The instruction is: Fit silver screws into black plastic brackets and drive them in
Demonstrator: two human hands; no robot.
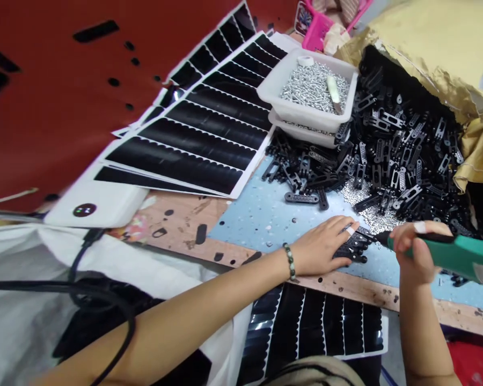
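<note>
Your left hand [328, 244], a green-and-white beaded bracelet [290, 261] at its wrist, lies over a cluster of small black plastic link pieces [354, 250] near the front edge of the wood-coloured worktop [177, 217], on its speckled light-blue covering [241, 222]. Your right hand [418, 249] grips a green power screwdriver [469, 257], its black nose pointing left at those pieces; any contact is too small to tell. Toward the far edge stand two stacked white plastic tubs [312, 115], the upper holding silver screws [308, 88]. To their right, black plastic parts [406, 155] heap against a torn yellow-brown sack [434, 43].
</note>
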